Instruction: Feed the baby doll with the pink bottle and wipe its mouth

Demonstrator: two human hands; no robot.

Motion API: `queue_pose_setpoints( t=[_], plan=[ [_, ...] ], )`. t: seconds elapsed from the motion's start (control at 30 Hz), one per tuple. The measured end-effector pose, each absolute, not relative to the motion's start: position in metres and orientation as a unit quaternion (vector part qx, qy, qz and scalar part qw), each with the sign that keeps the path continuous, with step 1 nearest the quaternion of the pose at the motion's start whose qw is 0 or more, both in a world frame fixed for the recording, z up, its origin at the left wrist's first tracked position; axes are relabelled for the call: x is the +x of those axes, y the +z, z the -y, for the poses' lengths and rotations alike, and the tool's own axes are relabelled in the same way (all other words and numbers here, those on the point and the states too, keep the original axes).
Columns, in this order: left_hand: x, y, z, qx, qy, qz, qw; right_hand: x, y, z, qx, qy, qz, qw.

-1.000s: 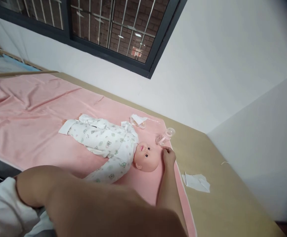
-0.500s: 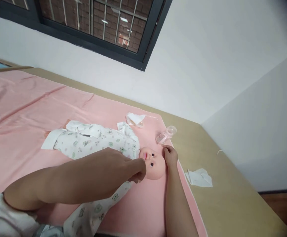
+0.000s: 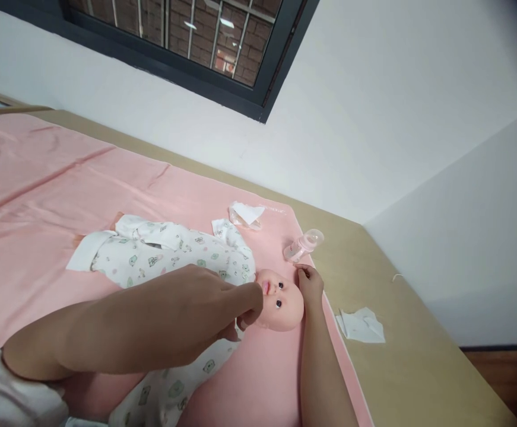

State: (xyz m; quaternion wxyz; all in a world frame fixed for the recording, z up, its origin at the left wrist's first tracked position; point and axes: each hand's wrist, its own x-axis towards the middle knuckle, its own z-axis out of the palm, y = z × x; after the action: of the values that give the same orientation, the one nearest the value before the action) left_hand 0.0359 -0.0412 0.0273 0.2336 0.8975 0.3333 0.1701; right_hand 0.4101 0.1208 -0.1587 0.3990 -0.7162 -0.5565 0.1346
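A baby doll (image 3: 285,305) in a white printed suit (image 3: 124,255) lies on its back on a pink mat (image 3: 249,379). My left hand (image 3: 227,308) is closed beside its mouth and cheek, with the forearm across the body. The curled fingers hide whatever they may hold. Past the crown of the head, my right hand (image 3: 311,283) rests at the mat's edge, fingertips drawn together; I cannot make out anything in them. A clear baby bottle (image 3: 300,246) with a domed cap lies tilted just beyond that hand.
An opened clear packet with white tissue (image 3: 247,214) lies near the doll's shoulder. A folded white cloth or tissue (image 3: 361,325) sits on the wooden tabletop (image 3: 400,367) at right. A white wall (image 3: 329,148) and a dark-framed window (image 3: 258,107) stand behind.
The view has shifted slightly. My left hand has drawn back a little from the doll's face, its lower fingers curling further in. My right hand stays by the head.
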Motion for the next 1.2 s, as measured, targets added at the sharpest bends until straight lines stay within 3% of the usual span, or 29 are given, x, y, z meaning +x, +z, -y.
queue_pose_setpoints(
  t=[0.33,0.6,1.0,1.2],
  plan=[
    [0.029,0.035,0.041,0.905,0.18,-0.327,0.205,0.411,-0.16,-0.124,-0.694,0.144,0.507,0.491],
    [0.028,0.033,0.039,0.914,0.175,-0.314,0.188,0.4,-0.098,-0.148,-0.641,0.057,0.456,0.615],
    [0.043,0.026,0.03,0.912,0.18,-0.301,0.212,0.376,-0.067,-0.153,-0.712,0.102,0.526,0.454],
    [0.054,0.015,0.011,0.908,0.193,-0.311,0.205,0.371,-0.035,-0.133,-0.574,0.18,0.539,0.589]
  ],
)
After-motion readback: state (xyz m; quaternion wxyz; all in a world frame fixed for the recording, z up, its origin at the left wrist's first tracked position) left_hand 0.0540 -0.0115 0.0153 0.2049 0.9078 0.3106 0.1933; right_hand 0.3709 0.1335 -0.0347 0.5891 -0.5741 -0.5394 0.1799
